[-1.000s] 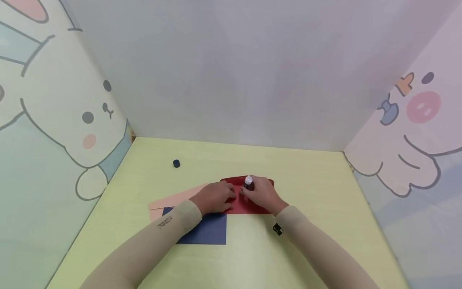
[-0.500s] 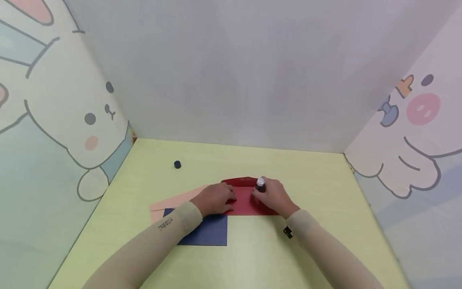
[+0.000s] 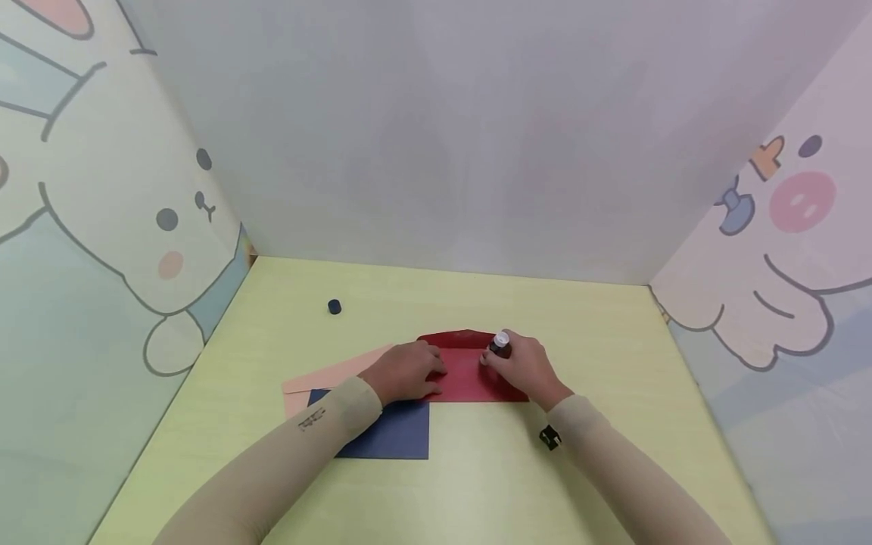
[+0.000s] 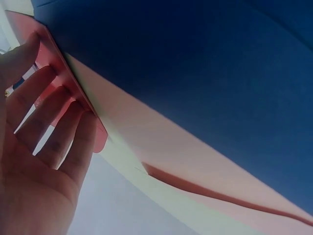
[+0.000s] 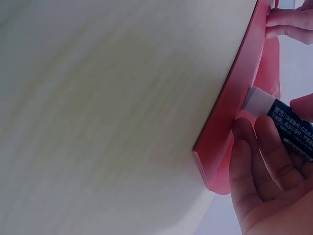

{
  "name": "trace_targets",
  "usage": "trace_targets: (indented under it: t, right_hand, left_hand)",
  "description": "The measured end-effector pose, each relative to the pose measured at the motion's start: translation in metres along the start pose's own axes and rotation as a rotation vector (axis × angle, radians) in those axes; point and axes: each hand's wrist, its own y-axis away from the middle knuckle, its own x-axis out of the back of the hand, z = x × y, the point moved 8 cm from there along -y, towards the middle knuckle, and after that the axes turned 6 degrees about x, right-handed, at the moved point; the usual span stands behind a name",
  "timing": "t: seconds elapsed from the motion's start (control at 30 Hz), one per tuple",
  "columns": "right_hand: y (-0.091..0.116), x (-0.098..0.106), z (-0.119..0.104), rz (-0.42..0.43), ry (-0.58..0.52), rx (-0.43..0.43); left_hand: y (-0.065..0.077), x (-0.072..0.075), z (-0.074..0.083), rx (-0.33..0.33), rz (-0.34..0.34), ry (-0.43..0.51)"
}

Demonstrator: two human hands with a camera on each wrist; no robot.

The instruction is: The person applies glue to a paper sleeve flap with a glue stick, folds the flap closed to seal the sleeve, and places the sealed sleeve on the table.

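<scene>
A red envelope (image 3: 466, 376) lies on the table with its flap folded open at the far side. My left hand (image 3: 402, 371) rests its fingertips on the envelope's left part; in the left wrist view the fingers (image 4: 68, 129) are spread and nearly straight. In my right hand (image 3: 530, 371) is a dark glue stick (image 5: 293, 125) with a white end, gripped between thumb and fingers. Its other white end (image 5: 259, 102) meets the red paper near the flap fold in the right wrist view. The glue stick stands tilted toward the envelope's right end.
A navy envelope (image 3: 398, 435) lies under my left forearm, overlapping a pink envelope (image 3: 341, 375). A small dark cap (image 3: 334, 306) stands at the back left of the pale yellow table (image 3: 586, 325). A small black piece (image 3: 549, 437) shows beside my right wrist. Walls enclose the table.
My right hand has moved to the right along the red envelope with the glue stick, mostly in the first half second. The left hand stays in place.
</scene>
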Motion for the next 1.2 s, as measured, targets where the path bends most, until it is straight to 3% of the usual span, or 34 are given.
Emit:
trace_targets:
  t: [0.37,0.77,0.97,1.2]
  right_hand:
    - [0.001,0.007,-0.001,0.113,-0.082,-0.065]
    - [-0.013,-0.022,-0.04,-0.003,-0.004,0.045]
    - [-0.016,-0.033,-0.045,-0.048,0.118,0.067]
    - [-0.017,-0.032,-0.047,-0.042,0.134,0.08]
  left_hand:
    - [0.002,0.002,0.001,0.006,-0.004,0.003]
    - [0.001,-0.002,0.0,0.024,-0.01,0.024]
    - [0.0,-0.002,0.001,0.019,-0.007,0.032]
    - [0.0,0.0,0.0,0.028,-0.003,0.033]
